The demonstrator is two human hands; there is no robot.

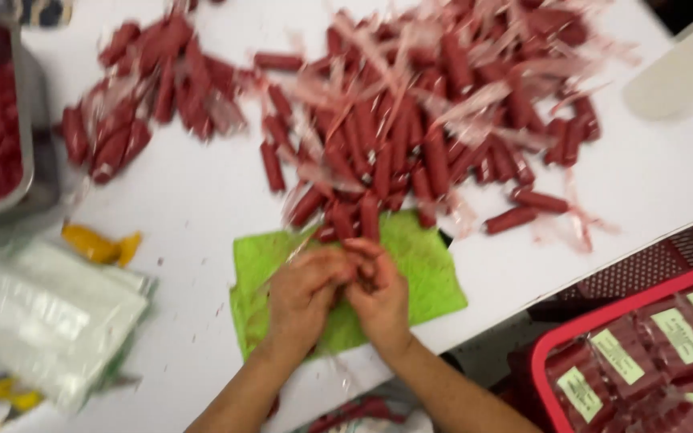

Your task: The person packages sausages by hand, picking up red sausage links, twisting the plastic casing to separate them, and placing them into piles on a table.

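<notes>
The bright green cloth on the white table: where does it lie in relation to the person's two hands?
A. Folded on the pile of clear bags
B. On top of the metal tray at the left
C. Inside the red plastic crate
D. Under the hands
D: the bright green cloth is spread flat on the white table, and the left hand and right hand work directly above it.

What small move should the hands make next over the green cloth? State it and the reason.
Probably pull the clear wrapper off the red sausage pinched between left hand and right hand. Both hands meet on it above the green cloth, and a wrapper strip seems to trail from it, though the picture is blurred.
</notes>
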